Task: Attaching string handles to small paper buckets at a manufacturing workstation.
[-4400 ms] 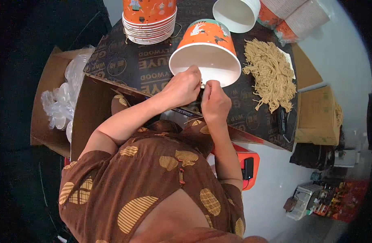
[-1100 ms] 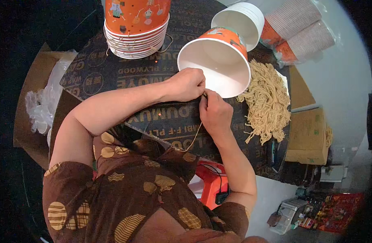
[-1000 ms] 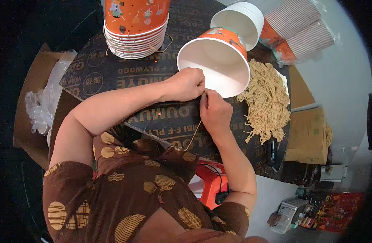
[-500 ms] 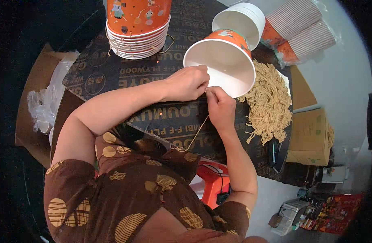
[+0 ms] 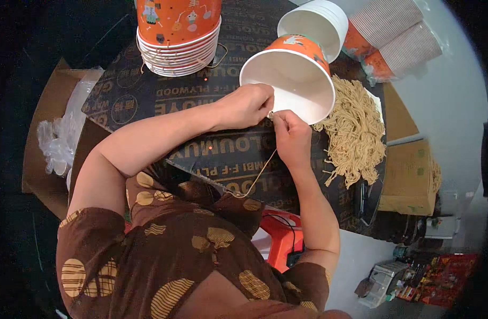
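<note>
Both my hands meet just in front of the open rim of an orange paper bucket, which lies on its side with its white inside facing me. My left hand is closed in a pinch on a thin beige cord. My right hand pinches the same cord right beside it, fingertips nearly touching the left ones. From the hands the cord's loose length hangs down to the table's near edge. A small pale knot or cord end shows between the fingertips. Whether the cord passes through the bucket is hidden.
Right of the bucket lies a heap of beige cords. An upturned stack of orange buckets stands far left; white buckets lie behind. Bagged bucket stacks sit far right, a cardboard box below. A dark printed plywood table supports the work.
My hands have shifted very slightly, the right one a little up and right. The pale bit between the fingertips shows more now. The bucket has barely moved.
</note>
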`<action>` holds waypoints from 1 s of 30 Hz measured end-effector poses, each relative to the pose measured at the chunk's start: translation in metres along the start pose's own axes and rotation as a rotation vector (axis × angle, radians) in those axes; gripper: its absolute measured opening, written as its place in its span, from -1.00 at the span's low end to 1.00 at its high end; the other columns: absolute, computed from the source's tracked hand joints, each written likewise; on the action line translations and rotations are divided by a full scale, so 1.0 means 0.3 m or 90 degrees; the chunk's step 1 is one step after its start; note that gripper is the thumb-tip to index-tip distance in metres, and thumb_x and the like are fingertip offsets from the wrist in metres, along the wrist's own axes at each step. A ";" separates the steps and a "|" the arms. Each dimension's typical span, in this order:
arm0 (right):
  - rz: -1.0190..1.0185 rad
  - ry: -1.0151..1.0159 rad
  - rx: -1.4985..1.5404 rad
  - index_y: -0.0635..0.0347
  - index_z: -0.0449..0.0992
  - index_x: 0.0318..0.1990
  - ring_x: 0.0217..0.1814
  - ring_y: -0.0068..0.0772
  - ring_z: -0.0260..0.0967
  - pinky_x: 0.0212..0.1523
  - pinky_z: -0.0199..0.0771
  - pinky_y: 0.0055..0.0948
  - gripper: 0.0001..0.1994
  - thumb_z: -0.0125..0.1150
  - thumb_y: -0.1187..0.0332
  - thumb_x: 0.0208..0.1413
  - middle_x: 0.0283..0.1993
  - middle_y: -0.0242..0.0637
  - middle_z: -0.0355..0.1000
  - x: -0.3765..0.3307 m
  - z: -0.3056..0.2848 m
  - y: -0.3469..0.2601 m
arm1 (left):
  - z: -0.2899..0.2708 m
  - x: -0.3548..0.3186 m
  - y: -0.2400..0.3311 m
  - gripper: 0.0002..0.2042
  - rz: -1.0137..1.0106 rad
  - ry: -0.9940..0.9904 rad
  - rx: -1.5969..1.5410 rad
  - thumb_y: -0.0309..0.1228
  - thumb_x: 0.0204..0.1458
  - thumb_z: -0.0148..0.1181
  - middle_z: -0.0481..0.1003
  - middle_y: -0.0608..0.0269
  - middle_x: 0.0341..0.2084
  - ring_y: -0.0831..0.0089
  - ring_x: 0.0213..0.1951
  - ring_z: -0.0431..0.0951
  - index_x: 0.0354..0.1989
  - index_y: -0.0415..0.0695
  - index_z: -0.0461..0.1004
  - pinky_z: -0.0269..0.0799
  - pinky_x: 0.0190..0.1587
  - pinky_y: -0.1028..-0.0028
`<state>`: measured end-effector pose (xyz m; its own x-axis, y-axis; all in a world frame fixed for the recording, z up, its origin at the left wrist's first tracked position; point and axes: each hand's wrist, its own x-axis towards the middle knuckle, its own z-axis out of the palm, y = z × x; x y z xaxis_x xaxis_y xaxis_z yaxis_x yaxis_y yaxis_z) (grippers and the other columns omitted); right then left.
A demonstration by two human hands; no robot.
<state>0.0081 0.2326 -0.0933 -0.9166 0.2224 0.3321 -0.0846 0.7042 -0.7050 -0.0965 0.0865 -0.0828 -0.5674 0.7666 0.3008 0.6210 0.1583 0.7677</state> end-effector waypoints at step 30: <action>-0.156 -0.097 -0.244 0.16 0.39 -0.38 -0.46 0.12 0.39 -0.48 0.35 -0.09 -0.95 0.08 0.42 0.09 -0.55 -0.03 0.39 -0.052 -0.029 -0.043 | 0.031 0.019 -0.008 -0.88 -0.071 0.140 0.126 -0.55 -0.08 0.07 0.46 -0.24 -0.42 -0.14 -0.31 0.53 -0.51 -0.40 0.45 0.44 -0.26 0.14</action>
<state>0.0270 0.2261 -0.0839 -0.9371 -0.0627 0.3434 -0.1815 0.9278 -0.3259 -0.0963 0.0963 -0.0883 -0.7274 0.5885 0.3528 0.6295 0.3678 0.6844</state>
